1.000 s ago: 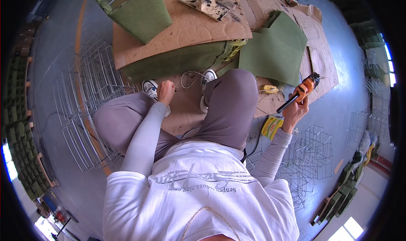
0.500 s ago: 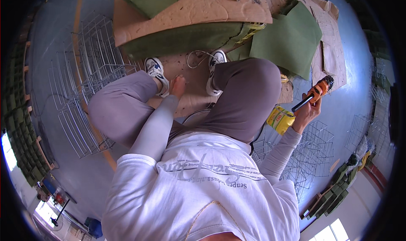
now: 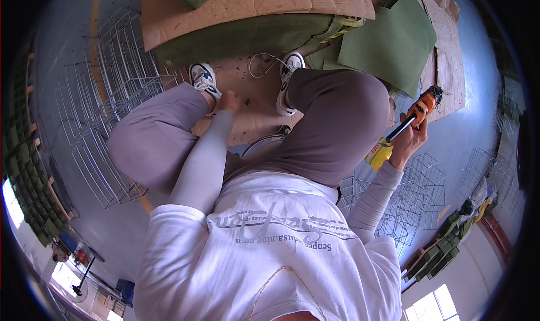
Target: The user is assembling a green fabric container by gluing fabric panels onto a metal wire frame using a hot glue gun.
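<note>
My right hand (image 3: 409, 144), out to the right beside my knee, is closed round an orange hand tool (image 3: 421, 110). This tool has a black bar on its side and a dark, dirty end pointing away from me. Just left of that wrist is a yellow printed packet (image 3: 378, 155), partly covered by my hand and leg. Low between my legs, my left hand (image 3: 229, 101) looks curled closed near my left shoe (image 3: 203, 78). What it holds, if anything, is hidden. A green fabric-covered piece (image 3: 242, 39) lies across the floor in front of my shoes.
Brown cardboard (image 3: 259, 96) covers the floor under my feet, with a pale cord loop (image 3: 253, 68) on it. A green sheet (image 3: 388, 42) lies ahead on the right. Wire frames (image 3: 115, 96) stand at left, and more wire frames (image 3: 422, 189) at right. Stacked green pieces (image 3: 25, 152) line the far left.
My left hand has drawn slightly up and left, its fingers now looking more curled. My right hand keeps its hold on the orange tool, and less of the yellow packet shows. The view has shifted slightly.
</note>
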`<state>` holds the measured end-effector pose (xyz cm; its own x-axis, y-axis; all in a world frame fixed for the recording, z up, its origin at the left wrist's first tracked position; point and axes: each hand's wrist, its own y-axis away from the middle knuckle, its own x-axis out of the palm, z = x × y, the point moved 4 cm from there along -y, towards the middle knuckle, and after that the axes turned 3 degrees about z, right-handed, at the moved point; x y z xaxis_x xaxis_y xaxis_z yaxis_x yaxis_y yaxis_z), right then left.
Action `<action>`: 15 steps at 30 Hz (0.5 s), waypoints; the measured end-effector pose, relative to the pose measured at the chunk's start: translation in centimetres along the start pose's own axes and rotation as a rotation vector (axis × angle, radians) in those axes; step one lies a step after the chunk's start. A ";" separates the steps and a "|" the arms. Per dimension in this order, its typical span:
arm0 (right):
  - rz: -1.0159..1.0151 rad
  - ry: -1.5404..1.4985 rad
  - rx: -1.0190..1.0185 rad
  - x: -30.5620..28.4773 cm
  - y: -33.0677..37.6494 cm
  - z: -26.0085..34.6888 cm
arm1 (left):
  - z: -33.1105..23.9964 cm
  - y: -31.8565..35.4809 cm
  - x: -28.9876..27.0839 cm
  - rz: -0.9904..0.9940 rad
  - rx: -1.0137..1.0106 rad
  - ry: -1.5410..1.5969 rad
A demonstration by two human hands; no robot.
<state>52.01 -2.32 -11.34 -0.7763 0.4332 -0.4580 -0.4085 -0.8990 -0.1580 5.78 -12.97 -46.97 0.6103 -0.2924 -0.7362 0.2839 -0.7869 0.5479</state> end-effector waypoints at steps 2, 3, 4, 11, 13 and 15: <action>0.008 -0.012 -0.007 0.7 -0.3 0.7 | -2.0 0.0 -2.5 -0.072 -0.021 0.115; 0.012 -0.023 -0.010 1.1 -0.5 1.1 | -2.8 -0.2 -3.8 -0.132 -0.031 0.231; 0.019 -0.018 -0.060 1.5 -0.9 1.7 | -3.5 -0.7 -5.2 -0.142 -0.035 0.231; 0.003 -0.065 -0.195 3.2 -3.6 8.9 | -14.8 -1.6 -18.5 0.302 0.247 0.400; 0.058 -0.353 -0.524 5.5 -4.3 12.2 | -19.0 -0.6 -24.1 0.298 0.405 0.225; 0.236 -0.672 -0.261 7.9 -3.1 15.9 | -21.2 2.0 -29.1 0.270 0.506 0.180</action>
<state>39.53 4.90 -0.60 -0.9887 0.0982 0.1132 -0.1331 -0.9225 -0.3623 4.24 5.49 -16.10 0.7403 -0.4557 -0.4943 -0.2588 -0.8717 0.4161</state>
